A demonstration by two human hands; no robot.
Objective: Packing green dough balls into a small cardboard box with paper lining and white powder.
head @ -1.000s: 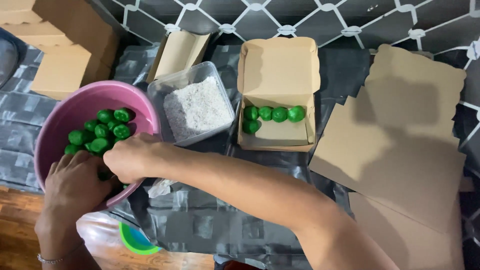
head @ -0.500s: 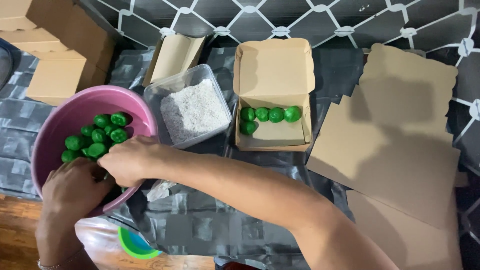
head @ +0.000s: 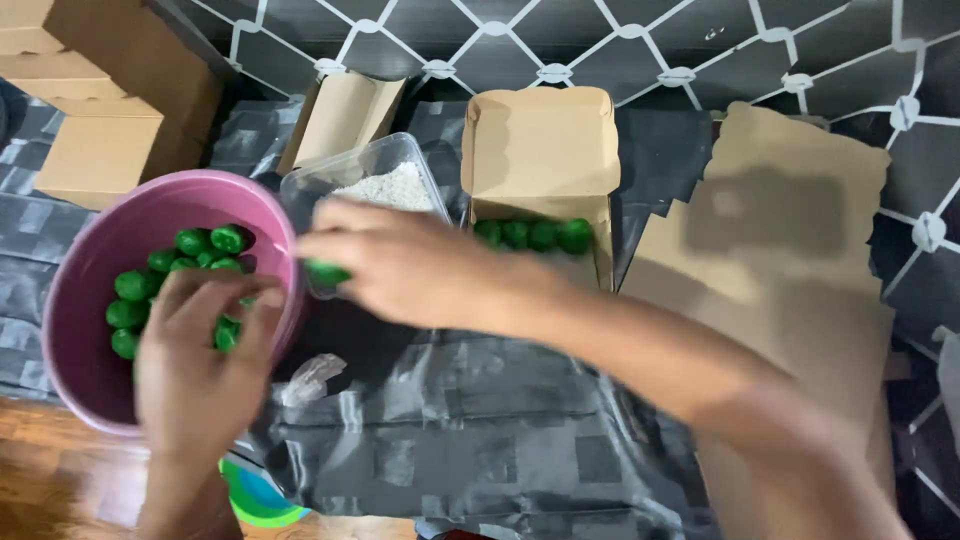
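A pink bowl (head: 70,300) at the left holds several green balls (head: 135,285). My left hand (head: 200,370) reaches into the bowl, its fingers resting on the balls. My right hand (head: 400,262) hovers over a clear plastic tub of white shreds (head: 385,185) and pinches one green ball (head: 325,272) at its fingertips. Behind it, an open brown cardboard box (head: 540,140) holds a row of green balls (head: 535,234).
Stacked cardboard boxes (head: 100,110) stand at the back left, and an unfolded box (head: 345,115) behind the tub. Flat cardboard sheets (head: 780,260) lie at the right. A grey patterned cloth (head: 450,430) covers the surface. A green-and-blue lid (head: 255,495) sits at the near edge.
My right hand has lifted out of the pink bowl with a green ball and moved right, over the tub of white shreds. My left hand stays in the bowl.
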